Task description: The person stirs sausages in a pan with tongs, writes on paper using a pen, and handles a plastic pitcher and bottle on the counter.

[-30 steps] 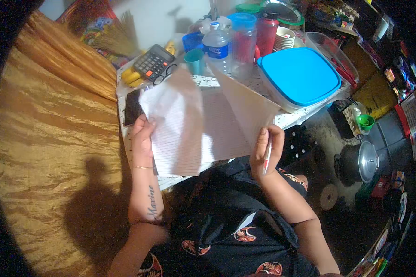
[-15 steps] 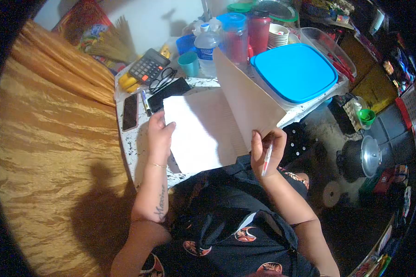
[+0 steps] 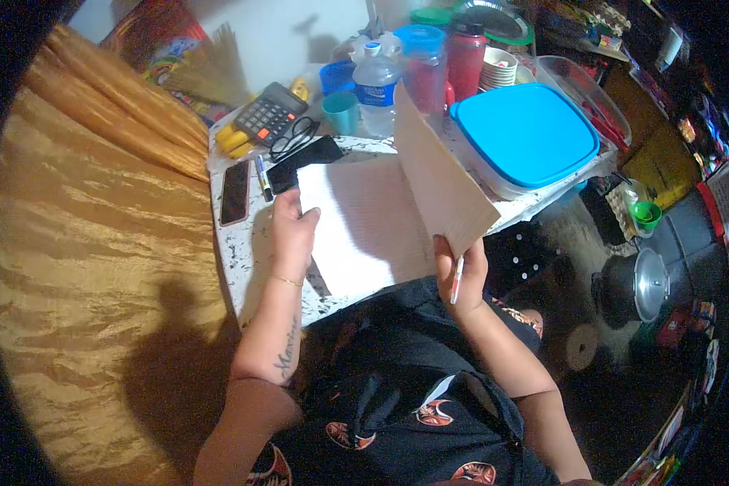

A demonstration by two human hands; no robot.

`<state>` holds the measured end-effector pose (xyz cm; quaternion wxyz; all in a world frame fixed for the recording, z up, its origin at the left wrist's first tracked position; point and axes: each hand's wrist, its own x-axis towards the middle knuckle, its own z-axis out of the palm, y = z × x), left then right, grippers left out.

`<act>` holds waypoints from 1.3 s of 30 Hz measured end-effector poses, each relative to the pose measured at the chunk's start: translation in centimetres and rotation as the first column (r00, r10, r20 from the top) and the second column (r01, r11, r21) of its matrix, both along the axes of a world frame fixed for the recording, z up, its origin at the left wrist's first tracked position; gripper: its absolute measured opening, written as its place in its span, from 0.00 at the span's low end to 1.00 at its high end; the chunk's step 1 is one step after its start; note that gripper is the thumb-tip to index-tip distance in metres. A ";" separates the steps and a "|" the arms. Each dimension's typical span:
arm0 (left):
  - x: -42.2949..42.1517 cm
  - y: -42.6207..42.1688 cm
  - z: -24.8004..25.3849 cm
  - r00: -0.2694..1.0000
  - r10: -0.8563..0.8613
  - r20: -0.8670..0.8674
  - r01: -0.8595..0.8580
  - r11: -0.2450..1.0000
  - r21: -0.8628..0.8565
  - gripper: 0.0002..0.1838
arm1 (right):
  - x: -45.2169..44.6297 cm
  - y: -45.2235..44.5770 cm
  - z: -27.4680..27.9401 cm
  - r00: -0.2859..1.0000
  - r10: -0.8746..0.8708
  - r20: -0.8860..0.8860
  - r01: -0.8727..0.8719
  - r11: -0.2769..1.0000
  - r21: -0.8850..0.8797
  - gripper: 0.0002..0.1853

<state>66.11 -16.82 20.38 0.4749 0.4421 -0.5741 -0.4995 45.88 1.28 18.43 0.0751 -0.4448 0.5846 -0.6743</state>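
A lined notebook [image 3: 364, 231] lies open at the near side of the table, its left page bright under the light. My left hand [image 3: 294, 231] is closed on the left edge of that page, thumb on top. On the other side, my right hand [image 3: 462, 271] pinches the lower edge of the raised right-hand leaves [image 3: 441, 186], which stand tilted up from the spine. A slim pen with a whitish and red barrel [image 3: 457, 282] is also tucked in the fingers of that hand, pointing down.
Beyond the notebook are a phone [image 3: 235, 193], a marker [image 3: 264, 178], a black flat device [image 3: 304, 162], eyeglasses [image 3: 294, 139] and a calculator [image 3: 271, 115]. A water bottle [image 3: 377, 93], a blue-lidded container [image 3: 526, 134] and stacked cups [image 3: 499, 69] stand farther back. A gold curtain [image 3: 105, 267] hangs left.
The view has shifted slightly, so most things sit a little lower and to the right. Both hands keep their hold; the raised leaves stand a bit more upright.
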 end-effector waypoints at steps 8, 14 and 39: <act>-0.1 -0.6 0.8 0.995 0.101 0.015 -0.101 0.995 -0.022 0.25 | 0.6 -0.2 -2.7 0.872 0.293 0.392 -0.234 0.953 -0.193 0.09; 0.7 -1.6 0.1 0.999 0.053 -0.008 -0.054 0.998 -0.040 0.26 | 0.0 0.0 -1.7 0.888 0.316 -0.333 -0.397 0.894 -0.210 0.09; 5.6 2.5 4.5 0.791 0.201 0.578 -0.029 0.956 -0.292 0.16 | 1.6 0.9 1.3 0.801 0.275 -0.531 -0.144 0.950 0.276 0.14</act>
